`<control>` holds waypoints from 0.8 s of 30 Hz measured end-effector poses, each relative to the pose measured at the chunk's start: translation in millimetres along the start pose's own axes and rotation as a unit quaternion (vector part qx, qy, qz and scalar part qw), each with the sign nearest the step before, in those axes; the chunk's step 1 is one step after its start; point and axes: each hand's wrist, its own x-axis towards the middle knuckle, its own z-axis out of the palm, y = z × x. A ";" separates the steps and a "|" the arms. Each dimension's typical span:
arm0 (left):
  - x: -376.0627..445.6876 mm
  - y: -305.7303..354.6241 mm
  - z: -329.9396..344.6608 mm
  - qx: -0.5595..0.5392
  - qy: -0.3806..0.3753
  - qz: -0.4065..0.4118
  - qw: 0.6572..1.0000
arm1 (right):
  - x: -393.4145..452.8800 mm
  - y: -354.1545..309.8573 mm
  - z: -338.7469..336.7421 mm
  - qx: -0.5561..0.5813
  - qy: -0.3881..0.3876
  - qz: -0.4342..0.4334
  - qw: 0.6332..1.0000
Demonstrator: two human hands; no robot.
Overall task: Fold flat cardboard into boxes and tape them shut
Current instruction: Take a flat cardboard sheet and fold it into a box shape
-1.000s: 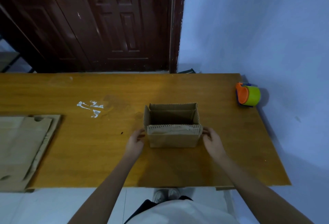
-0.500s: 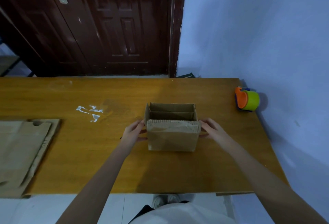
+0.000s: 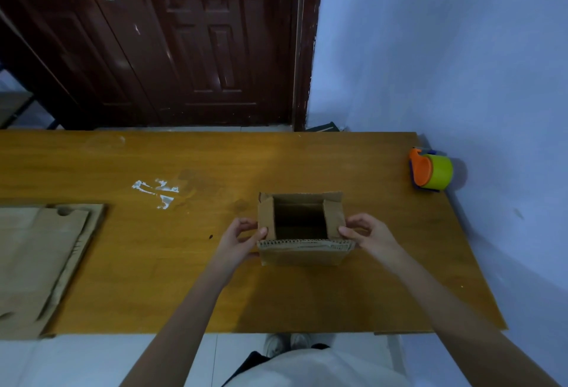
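1. Head view: a small open-topped cardboard box [image 3: 302, 251] is stood upright on the wooden table [image 3: 215, 279], near the front edge, right of centre.
2. The two short side flaps are seen folded inward over the opening; the dark interior is visible between them. The near long flap's corrugated edge is faced toward the camera.
3. The left hand [image 3: 238, 240] is held at the box's left side, fingers curled, thumb pressed on top of the left flap, so the flap is pinched.
4. The right hand [image 3: 370, 237] is mirrored on the right side: thumb on the right flap, fingers curled behind it, flap gripped.
5. A stack of flat cardboard sheets [image 3: 37, 260] is laid at the table's left end, well apart from the box, overhanging the front edge.
6. A tape dispenser [image 3: 430, 173], orange and yellow-green, is placed at the far right edge by the wall [image 3: 461, 48].
7. White smears [image 3: 156, 191] are noted on the tabletop, left of the box.
8. A dark wooden door [image 3: 184, 39] is seen behind the table.
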 end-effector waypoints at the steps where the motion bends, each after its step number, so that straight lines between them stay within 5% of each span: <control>1: 0.3 1.0 0.8 0.004 0.003 -0.001 1.000 | 0.1 0.5 1.5 0.007 0.007 0.000 1.000; 17: 5.6 -6.9 6.9 0.036 0.010 0.065 0.997 | -2.4 5.8 9.0 0.042 0.044 -0.045 0.997; 22: 1.0 0.2 0.7 0.020 -0.026 0.041 0.999 | -1.7 17.1 5.7 -0.040 0.008 -0.143 0.989; 24: 2.1 -3.3 -10.4 0.031 -0.079 0.045 0.995 | -3.9 20.0 0.1 0.022 -0.035 -0.085 0.995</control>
